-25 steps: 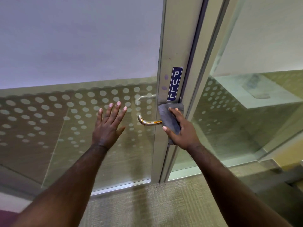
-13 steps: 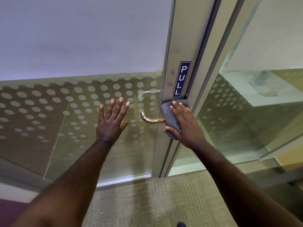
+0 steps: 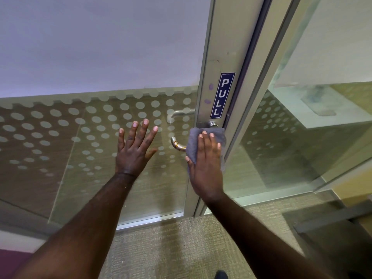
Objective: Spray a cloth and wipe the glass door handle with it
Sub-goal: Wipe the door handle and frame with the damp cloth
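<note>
A metal lever handle (image 3: 177,144) juts left from the silver frame (image 3: 213,63) of a glass door. My right hand (image 3: 206,168) presses a grey cloth (image 3: 193,146) flat over the handle's inner part, below its round base (image 3: 212,124). Only the handle's curved left end shows past the cloth. My left hand (image 3: 134,150) lies flat on the dotted glass (image 3: 60,137) left of the handle, fingers spread and holding nothing. No spray bottle is in view.
A blue PULL sticker (image 3: 222,95) sits on the frame above the handle. A fixed glass panel (image 3: 291,148) stands to the right. Beige carpet (image 3: 171,248) covers the floor below. A second handle (image 3: 181,113) shows through the glass.
My right hand has flattened and turned upright over the cloth, sliding slightly left along the handle. The round handle base now shows above the cloth. My left hand stays on the glass.
</note>
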The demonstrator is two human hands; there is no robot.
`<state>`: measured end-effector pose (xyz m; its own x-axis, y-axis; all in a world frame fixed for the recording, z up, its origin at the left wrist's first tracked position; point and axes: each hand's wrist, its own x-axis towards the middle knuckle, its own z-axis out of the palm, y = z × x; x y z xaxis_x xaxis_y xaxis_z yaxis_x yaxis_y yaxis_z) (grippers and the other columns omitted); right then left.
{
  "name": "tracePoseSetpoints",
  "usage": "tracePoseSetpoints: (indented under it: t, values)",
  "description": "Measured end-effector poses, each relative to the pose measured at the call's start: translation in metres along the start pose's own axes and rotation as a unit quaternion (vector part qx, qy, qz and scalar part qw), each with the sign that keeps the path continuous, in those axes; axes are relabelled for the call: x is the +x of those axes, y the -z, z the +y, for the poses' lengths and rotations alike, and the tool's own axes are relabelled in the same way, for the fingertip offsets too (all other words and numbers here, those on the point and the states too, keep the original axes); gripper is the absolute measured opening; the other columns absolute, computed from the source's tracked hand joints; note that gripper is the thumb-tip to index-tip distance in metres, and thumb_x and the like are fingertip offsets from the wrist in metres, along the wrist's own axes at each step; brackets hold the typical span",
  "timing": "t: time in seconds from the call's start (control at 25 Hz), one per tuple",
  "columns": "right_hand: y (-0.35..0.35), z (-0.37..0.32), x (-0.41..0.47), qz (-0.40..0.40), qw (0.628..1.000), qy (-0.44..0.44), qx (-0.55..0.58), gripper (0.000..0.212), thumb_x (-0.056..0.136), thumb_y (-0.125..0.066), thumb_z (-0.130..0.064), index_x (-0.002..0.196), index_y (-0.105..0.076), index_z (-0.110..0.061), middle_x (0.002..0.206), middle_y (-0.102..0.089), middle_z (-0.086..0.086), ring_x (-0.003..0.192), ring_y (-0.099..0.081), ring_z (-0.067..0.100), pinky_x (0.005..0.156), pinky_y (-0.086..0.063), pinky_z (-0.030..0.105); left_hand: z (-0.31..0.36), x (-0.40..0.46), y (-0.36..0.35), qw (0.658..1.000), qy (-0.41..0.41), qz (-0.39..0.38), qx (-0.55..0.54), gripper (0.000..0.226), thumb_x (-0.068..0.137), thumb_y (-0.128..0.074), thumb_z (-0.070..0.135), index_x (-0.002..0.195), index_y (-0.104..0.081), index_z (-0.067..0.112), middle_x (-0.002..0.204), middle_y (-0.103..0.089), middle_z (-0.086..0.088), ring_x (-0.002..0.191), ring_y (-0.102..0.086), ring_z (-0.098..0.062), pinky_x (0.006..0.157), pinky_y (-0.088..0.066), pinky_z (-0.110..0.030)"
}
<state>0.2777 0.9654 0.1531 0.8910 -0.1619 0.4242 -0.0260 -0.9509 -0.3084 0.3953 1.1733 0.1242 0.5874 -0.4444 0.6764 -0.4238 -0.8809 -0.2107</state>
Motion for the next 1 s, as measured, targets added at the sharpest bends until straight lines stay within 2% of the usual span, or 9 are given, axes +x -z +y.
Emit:
tracePoseSetpoints:
  t: [0.12, 0.28, 0.44, 0.52, 0.64, 0.72, 0.84, 1.0]
  values:
    - [-0.007, -0.026, 0.000, -0.033, 0.998, 0.046, -0.018, 0.072, 0.098, -0.021, -0.052, 0.152, 0.006, -0.012, 0.161, 0.004, 0.009, 0.148, 0.010, 0.019, 0.117, 0.008, 0.039, 0.000, 0.000, -0.001, 1.000, 0.000, 0.007, -0.004, 0.080, 0.091, -0.036, 0.055, 0.155, 0.007, 0.033, 0.163, 0.019, 0.006, 0.150, 0.016, -0.017, 0.120, 0.012, -0.045]
    - [-0.001, -0.020, 0.013, -0.015, 0.996, 0.083, -0.030, 0.068, 0.096, -0.033, -0.054, 0.151, -0.015, -0.017, 0.161, -0.010, 0.009, 0.148, -0.001, 0.020, 0.118, -0.001, 0.040, 0.000, 0.001, -0.001, 1.000, -0.005, 0.015, -0.006, 0.079, 0.091, -0.036, 0.054, 0.155, 0.006, 0.033, 0.164, 0.015, 0.005, 0.150, 0.015, -0.017, 0.120, 0.012, -0.045]
    - [0.011, 0.016, 0.021, -0.025, 0.993, 0.112, -0.036, 0.067, 0.092, -0.044, -0.055, 0.146, -0.030, -0.018, 0.155, -0.031, 0.009, 0.146, -0.016, 0.025, 0.119, -0.011, 0.043, -0.001, 0.002, 0.000, 1.000, -0.007, 0.021, -0.002, 0.081, 0.091, -0.040, 0.053, 0.155, 0.005, 0.032, 0.160, -0.012, -0.002, 0.150, 0.016, -0.017, 0.120, 0.012, -0.045]
    - [0.018, 0.034, 0.027, -0.047, 0.989, 0.137, -0.032, 0.071, 0.091, -0.047, -0.054, 0.146, -0.032, -0.012, 0.152, -0.036, 0.012, 0.145, -0.022, 0.025, 0.120, -0.012, 0.041, -0.002, 0.002, 0.001, 1.000, -0.008, 0.022, -0.002, 0.085, 0.090, -0.046, 0.053, 0.155, 0.005, 0.032, 0.159, -0.016, -0.003, 0.150, 0.016, -0.017, 0.119, 0.011, -0.045]
    - [0.028, 0.051, 0.034, -0.069, 0.983, 0.166, -0.043, 0.070, 0.092, -0.050, -0.051, 0.145, -0.036, -0.008, 0.150, -0.038, 0.013, 0.143, -0.026, 0.027, 0.119, -0.016, 0.043, -0.001, 0.003, 0.001, 1.000, -0.008, 0.022, -0.009, 0.094, 0.086, -0.055, 0.051, 0.154, 0.007, 0.032, 0.161, -0.016, -0.002, 0.150, 0.017, -0.017, 0.119, 0.010, -0.045]
    - [0.028, 0.048, 0.032, -0.050, 0.987, 0.152, -0.031, 0.067, 0.091, -0.053, -0.048, 0.142, -0.039, -0.007, 0.146, -0.043, 0.014, 0.139, -0.032, 0.029, 0.119, -0.017, 0.044, -0.001, 0.003, 0.000, 1.000, -0.010, 0.025, -0.003, 0.097, 0.085, -0.058, 0.050, 0.154, 0.007, 0.032, 0.161, -0.015, 0.001, 0.150, 0.017, -0.017, 0.119, 0.008, -0.046]
    - [0.018, 0.023, 0.022, -0.020, 0.993, 0.114, -0.022, 0.063, 0.090, -0.056, -0.043, 0.139, -0.041, -0.005, 0.139, -0.048, 0.015, 0.133, -0.038, 0.032, 0.119, -0.016, 0.045, -0.003, 0.002, -0.002, 0.999, -0.017, 0.028, 0.003, 0.096, 0.086, -0.058, 0.051, 0.155, 0.006, 0.032, 0.159, -0.010, 0.002, 0.150, 0.016, -0.017, 0.119, 0.006, -0.047]
    - [-0.006, -0.029, 0.018, 0.015, 0.991, 0.087, -0.097, 0.069, 0.089, -0.060, -0.042, 0.141, -0.032, -0.006, 0.139, -0.049, 0.016, 0.131, -0.040, 0.033, 0.114, -0.019, 0.046, -0.004, 0.001, -0.004, 1.000, -0.017, 0.020, 0.000, 0.092, 0.088, -0.054, 0.052, 0.155, 0.006, 0.032, 0.163, 0.007, 0.003, 0.150, 0.016, -0.017, 0.119, 0.007, -0.047]
